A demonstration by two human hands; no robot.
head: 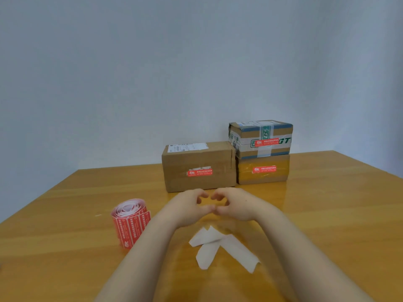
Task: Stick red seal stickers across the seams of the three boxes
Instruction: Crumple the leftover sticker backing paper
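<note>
A wood table [327, 214] fills the low half of the view, with a bare pale wall [196, 62] behind it. Closest, at 6 o'clock from the hands, lie white paper strips [218, 247], crossed over each other and flat on the wood; they look like peeled-off backing.

Just past them the left hand [187, 208] and the right hand [237, 205] meet over the table; the fingers of both are curled in and the thumb tips touch; no sticker or paper shows in them, so I think they hold nothing.

At 9 o'clock from the hands stands the roll [130, 221] of red stickers, on its side, with its loose end hanging down at the front.

At 12 o'clock sits the big box [196, 158]; touching it at 1 o'clock is the low box [263, 177], and the top box [261, 131] sits on that one. Each front has one red sticker: big box sticker [199, 172], low box sticker [264, 169], top box sticker [266, 142]; so the job looks done.

The stickers should be thin, light and bendy, with a gluey back that can fold onto itself. It would be best to pinch one by a corner, peel it slowly off the roll, then rub it flat. The boxes look like stiff card; a flat hand on top would keep one from sliding.
</note>
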